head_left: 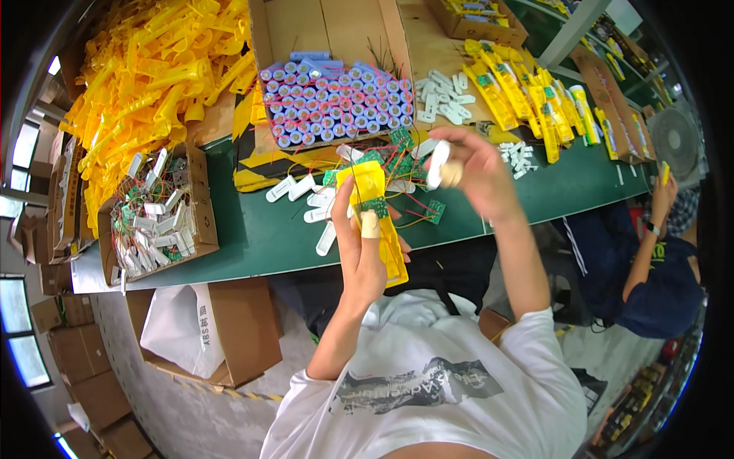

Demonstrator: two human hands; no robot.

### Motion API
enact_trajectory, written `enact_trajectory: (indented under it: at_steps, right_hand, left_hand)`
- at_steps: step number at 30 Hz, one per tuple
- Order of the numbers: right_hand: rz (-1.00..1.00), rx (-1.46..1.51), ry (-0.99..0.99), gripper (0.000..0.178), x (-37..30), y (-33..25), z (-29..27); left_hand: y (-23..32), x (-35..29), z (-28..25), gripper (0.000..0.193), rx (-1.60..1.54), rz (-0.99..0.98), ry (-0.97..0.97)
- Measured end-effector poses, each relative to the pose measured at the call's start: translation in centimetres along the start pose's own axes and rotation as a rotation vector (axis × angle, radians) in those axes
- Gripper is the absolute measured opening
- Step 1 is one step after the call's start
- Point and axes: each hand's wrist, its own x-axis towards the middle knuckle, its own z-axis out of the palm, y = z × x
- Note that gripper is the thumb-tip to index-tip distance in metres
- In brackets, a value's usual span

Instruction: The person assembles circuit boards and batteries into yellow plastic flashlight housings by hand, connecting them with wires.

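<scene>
My left hand (361,256) is closed round a long yellow plastic housing (394,260), held tilted above the bench's front edge. A small green circuit board (374,206) sits at the housing, beside my thumb. Pinched in my right hand (480,172), a white oval plastic piece (438,164) is held apart from the housing, to its right. Beige covers wrap a digit on each hand. Behind the housing lies a tangle of green boards (401,164) with red and yellow wires. White plastic pieces (321,200) are scattered left of it.
A carton of blue cylindrical cells (336,103) stands behind my hands. Yellow housings (164,84) heap up at the far left, above a carton (205,200) of wired white parts. Yellow assemblies (527,96) lie to the right. Another person (661,268) works at the far right.
</scene>
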Motion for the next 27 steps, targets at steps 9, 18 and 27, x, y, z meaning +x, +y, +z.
enact_trajectory:
  at_steps: [9,18,27]
  right_hand:
    - [0.045,0.083,0.052,0.04,-3.8,5.3,2.6]
    - [0.079,-0.081,0.104,0.039,-4.7,5.8,3.1]
    - [-0.022,-0.202,0.071,0.044,-5.0,6.4,3.9]
  left_hand:
    - [-1.1,0.3,0.5,0.053,0.31,0.101,0.015]
    - [-2.1,0.1,-0.4,0.033,0.56,0.214,-0.04]
    - [-2.1,0.8,-0.6,0.021,0.647,0.308,-0.028]
